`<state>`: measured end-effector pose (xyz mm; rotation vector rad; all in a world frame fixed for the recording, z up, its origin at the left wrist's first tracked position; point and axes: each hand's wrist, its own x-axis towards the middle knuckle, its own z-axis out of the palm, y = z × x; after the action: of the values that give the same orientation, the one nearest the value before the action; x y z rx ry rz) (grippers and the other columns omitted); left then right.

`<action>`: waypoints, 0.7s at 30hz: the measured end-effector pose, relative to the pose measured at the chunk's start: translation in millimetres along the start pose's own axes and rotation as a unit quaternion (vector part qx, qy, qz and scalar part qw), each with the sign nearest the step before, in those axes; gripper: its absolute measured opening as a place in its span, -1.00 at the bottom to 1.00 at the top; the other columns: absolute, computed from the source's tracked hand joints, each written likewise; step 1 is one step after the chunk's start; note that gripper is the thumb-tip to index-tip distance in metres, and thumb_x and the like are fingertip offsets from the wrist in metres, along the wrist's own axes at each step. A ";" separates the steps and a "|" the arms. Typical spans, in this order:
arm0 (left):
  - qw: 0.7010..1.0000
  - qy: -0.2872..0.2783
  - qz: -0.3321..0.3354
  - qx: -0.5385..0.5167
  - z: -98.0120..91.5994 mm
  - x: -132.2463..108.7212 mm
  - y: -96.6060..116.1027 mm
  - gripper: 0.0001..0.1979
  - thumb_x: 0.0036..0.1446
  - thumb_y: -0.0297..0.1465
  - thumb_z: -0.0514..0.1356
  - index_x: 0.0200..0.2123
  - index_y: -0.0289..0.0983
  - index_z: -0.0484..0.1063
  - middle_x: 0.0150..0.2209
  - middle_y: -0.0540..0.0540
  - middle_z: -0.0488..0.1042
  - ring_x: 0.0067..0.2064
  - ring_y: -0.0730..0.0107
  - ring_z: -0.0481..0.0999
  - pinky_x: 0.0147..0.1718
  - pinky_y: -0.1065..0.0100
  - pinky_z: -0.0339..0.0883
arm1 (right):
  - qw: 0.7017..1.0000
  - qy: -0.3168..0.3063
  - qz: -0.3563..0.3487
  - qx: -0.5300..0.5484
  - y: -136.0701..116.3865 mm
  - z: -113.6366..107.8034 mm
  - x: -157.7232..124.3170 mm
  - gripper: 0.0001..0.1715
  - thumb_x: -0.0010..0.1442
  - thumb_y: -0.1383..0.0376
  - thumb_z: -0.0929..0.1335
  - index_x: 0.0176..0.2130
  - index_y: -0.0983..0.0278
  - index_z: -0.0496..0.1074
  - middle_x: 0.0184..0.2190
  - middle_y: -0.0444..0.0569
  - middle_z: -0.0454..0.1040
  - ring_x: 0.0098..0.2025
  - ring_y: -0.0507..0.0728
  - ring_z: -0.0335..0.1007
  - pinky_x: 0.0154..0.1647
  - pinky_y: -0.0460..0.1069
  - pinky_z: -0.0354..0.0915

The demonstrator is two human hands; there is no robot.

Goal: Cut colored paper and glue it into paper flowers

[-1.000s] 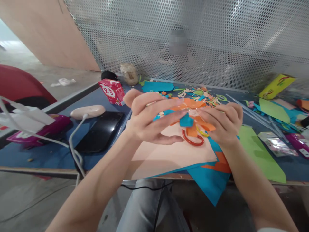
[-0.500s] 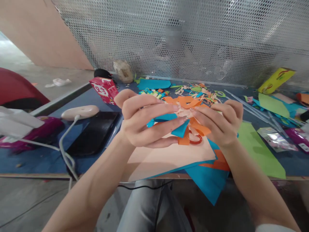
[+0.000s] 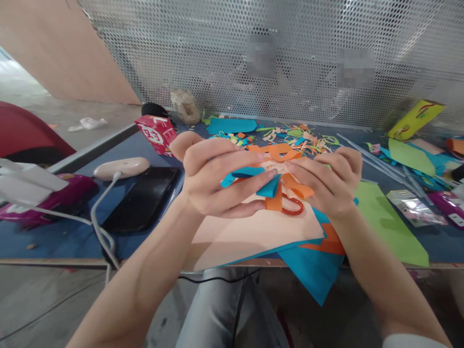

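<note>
Both hands meet around a paper piece [image 3: 273,199] made of orange, blue and pale pink strips bent into loops. My left hand [image 3: 217,179] grips its left side, fingers over the blue loops. The fingertips of my right hand [image 3: 328,179] pinch it from the right near the pale centre. Just below the piece, a red scissor handle [image 3: 293,207] shows; the rest of the scissors is hidden. Pale pink sheets [image 3: 246,237] lie under the hands, over blue paper [image 3: 311,270] that hangs past the table's front edge.
Paper scraps [image 3: 300,137] lie along the mesh panel [image 3: 217,58]. A black phone [image 3: 143,203], a white corded device [image 3: 121,168] and a red box [image 3: 155,134] are on the left. Green paper [image 3: 391,227] and a yellow box [image 3: 415,120] are at right.
The paper piece has tilted and shifted slightly up between my hands, and more of the red handle shows. Both hands keep their hold, with small finger movements.
</note>
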<state>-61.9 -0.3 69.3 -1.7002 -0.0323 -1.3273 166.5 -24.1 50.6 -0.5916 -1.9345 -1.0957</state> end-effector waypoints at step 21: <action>0.900 -0.089 -0.278 -0.323 -4.7 8.6 17.2 -0.78 -0.02 -0.26 0.25 -0.27 -0.20 0.43 -0.31 -0.06 0.54 -0.26 0.31 0.49 -0.21 0.18 0.40 | 0.998 -0.056 -0.006 0.019 -2.7 3.3 -0.5 -0.85 0.16 0.34 0.26 -0.29 0.11 0.40 -0.40 -0.21 0.49 -0.32 0.02 0.24 -0.13 0.05 0.04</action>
<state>-52.8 -17.2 64.7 -2.5061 -0.2214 -1.7121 163.5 -22.7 48.0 -0.6323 -2.0537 -1.0498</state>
